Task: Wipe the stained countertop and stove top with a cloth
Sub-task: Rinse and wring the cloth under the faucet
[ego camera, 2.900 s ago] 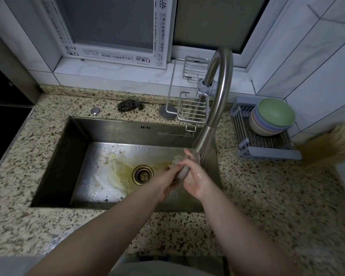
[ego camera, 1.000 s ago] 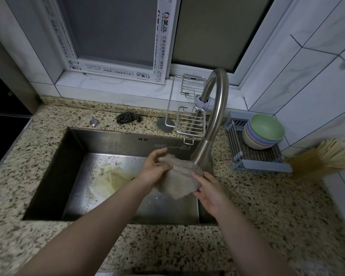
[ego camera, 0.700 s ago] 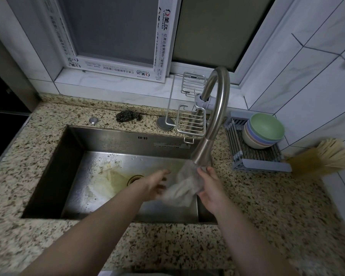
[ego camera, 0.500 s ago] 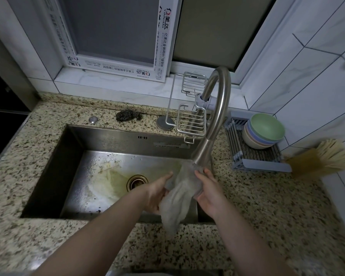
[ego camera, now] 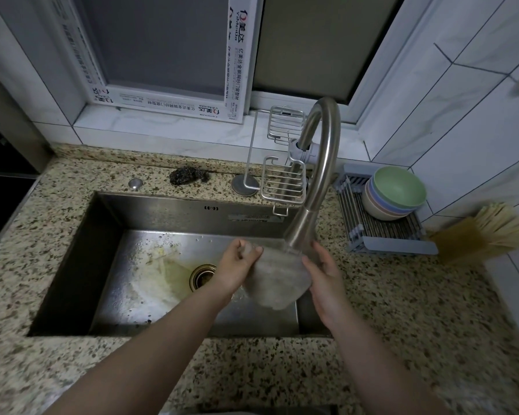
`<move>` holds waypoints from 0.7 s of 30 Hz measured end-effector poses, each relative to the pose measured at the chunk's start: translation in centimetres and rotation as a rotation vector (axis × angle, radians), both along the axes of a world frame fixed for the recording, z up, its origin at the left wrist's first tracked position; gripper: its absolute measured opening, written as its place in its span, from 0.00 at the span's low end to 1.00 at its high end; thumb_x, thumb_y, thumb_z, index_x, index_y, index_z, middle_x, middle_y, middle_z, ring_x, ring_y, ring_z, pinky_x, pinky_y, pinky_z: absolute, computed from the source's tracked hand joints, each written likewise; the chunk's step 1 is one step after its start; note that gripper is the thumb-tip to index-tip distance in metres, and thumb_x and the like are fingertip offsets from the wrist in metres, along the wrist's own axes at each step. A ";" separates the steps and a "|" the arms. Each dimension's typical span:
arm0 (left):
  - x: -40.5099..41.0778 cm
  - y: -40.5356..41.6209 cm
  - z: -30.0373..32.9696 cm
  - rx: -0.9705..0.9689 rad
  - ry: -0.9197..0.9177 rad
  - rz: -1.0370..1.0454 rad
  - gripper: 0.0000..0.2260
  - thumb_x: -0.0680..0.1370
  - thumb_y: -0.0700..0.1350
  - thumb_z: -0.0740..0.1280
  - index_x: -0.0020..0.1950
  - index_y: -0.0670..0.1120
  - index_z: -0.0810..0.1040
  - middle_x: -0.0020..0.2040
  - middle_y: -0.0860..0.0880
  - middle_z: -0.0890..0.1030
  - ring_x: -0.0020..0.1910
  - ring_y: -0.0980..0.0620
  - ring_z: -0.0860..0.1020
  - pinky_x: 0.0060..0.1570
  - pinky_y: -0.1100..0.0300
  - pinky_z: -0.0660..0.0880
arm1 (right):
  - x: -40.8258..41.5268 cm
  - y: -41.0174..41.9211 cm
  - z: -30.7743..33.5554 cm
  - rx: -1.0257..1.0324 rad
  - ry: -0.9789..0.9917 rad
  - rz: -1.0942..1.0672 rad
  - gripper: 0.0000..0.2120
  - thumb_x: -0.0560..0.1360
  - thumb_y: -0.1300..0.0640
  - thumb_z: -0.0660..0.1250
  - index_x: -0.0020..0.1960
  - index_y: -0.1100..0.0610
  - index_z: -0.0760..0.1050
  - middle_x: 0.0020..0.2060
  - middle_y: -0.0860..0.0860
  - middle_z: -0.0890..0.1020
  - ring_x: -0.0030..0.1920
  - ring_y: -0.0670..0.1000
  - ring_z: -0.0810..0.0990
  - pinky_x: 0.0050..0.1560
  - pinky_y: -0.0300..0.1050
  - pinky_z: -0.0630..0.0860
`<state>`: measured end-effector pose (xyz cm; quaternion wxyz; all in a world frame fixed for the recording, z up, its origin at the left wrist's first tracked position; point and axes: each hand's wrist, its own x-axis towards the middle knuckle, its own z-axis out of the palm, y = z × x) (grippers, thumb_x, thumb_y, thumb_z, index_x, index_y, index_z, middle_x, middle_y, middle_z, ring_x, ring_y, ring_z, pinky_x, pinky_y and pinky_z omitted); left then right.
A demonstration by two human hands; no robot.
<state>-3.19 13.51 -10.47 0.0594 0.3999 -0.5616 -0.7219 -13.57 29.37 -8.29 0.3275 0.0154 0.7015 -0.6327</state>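
Cloth: the grey cloth is spread out flat again between both hands, hanging over the right part of the sink just under the faucet head. Half a second ago it drooped in a long bunched strip; about three seconds ago it was wadded tight between the hands.
Left hand: the left hand pinches the cloth's upper left corner, fingers curled round the edge.
Right hand: the right hand grasps the cloth's right edge, thumb on the front and the fingers hidden behind the fabric.
Meaning of the change: judged from the sequence, the cloth has gone from wringing to being shaken open, so the rinse looks about finished. Whether water is running cannot be told.
Task progress: wiping has not begun here. The speckled worktop near and right of the sink is untouched by the cloth, and no stove top is clearly in view.
Next step: probably fold or gather the damp cloth and carry it out of the sink to the worktop.
Sink floor: yellowish residue lies left of the drain.
Far side: a dark scourer and a wire rack sit behind the sink.
Right side: stacked bowls rest on a drying rack.
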 end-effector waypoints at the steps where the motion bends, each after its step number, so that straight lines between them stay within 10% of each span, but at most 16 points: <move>1: -0.4 -0.1 0.1 0.002 -0.010 -0.003 0.08 0.80 0.49 0.69 0.51 0.47 0.71 0.50 0.47 0.80 0.53 0.47 0.79 0.42 0.60 0.72 | -0.3 -0.5 0.3 0.062 0.032 0.022 0.11 0.81 0.61 0.67 0.61 0.51 0.80 0.57 0.52 0.85 0.54 0.52 0.86 0.57 0.52 0.82; 8: -1.3 -2.8 -0.1 -0.094 -0.047 -0.153 0.24 0.77 0.40 0.74 0.69 0.53 0.70 0.53 0.44 0.79 0.48 0.52 0.79 0.46 0.62 0.76 | -3.1 -1.8 0.7 0.204 -0.023 0.323 0.17 0.74 0.65 0.76 0.61 0.56 0.80 0.55 0.52 0.87 0.54 0.51 0.86 0.56 0.47 0.82; 14: -1.7 -3.7 -0.2 -0.037 0.005 -0.148 0.12 0.76 0.34 0.72 0.52 0.51 0.84 0.57 0.42 0.84 0.57 0.44 0.82 0.59 0.50 0.80 | -3.3 -2.1 0.3 0.243 0.178 0.315 0.12 0.72 0.66 0.77 0.51 0.53 0.82 0.44 0.47 0.87 0.46 0.48 0.87 0.45 0.38 0.80; 21: -1.6 -4.0 -1.6 -0.396 -0.205 -0.271 0.08 0.75 0.43 0.76 0.54 0.47 0.86 0.50 0.49 0.85 0.53 0.51 0.82 0.57 0.56 0.79 | -3.2 -1.7 -0.9 0.438 0.395 0.407 0.03 0.77 0.61 0.74 0.47 0.53 0.85 0.40 0.45 0.83 0.42 0.47 0.82 0.38 0.30 0.74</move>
